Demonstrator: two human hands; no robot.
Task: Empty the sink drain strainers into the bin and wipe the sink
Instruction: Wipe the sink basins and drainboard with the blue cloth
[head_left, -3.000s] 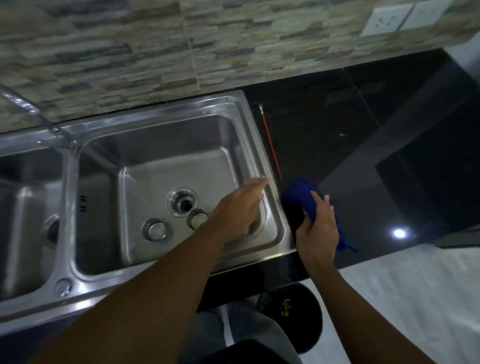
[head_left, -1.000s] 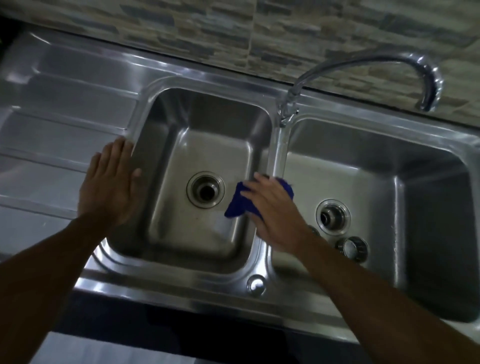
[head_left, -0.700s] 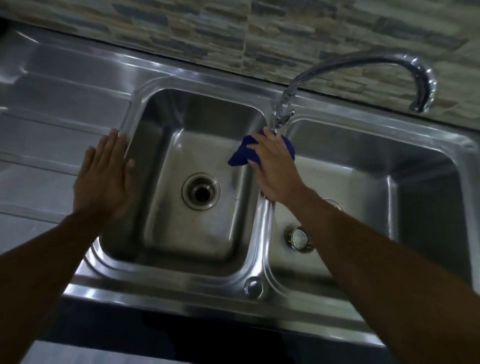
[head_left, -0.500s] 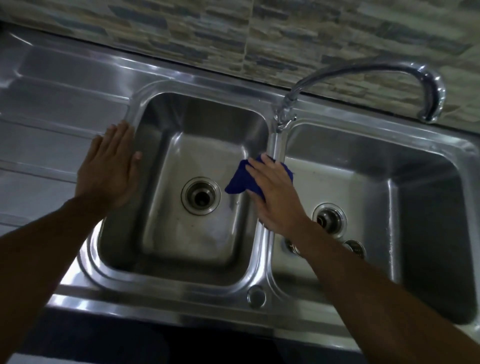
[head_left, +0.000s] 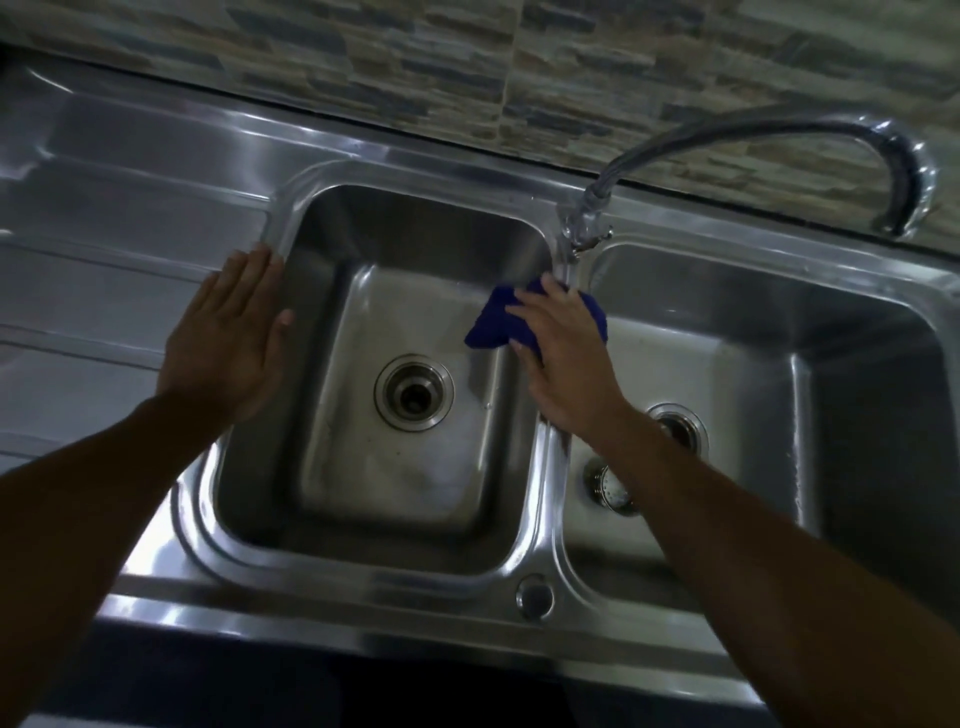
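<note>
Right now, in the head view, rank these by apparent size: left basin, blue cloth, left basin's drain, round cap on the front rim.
Largest first:
left basin
blue cloth, though the right hand hides part, so barely ahead
left basin's drain
round cap

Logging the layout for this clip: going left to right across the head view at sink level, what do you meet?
Drainboard → left hand → left basin's drain → right hand pressing the blue cloth → right basin's drain → faucet spout tip.
</note>
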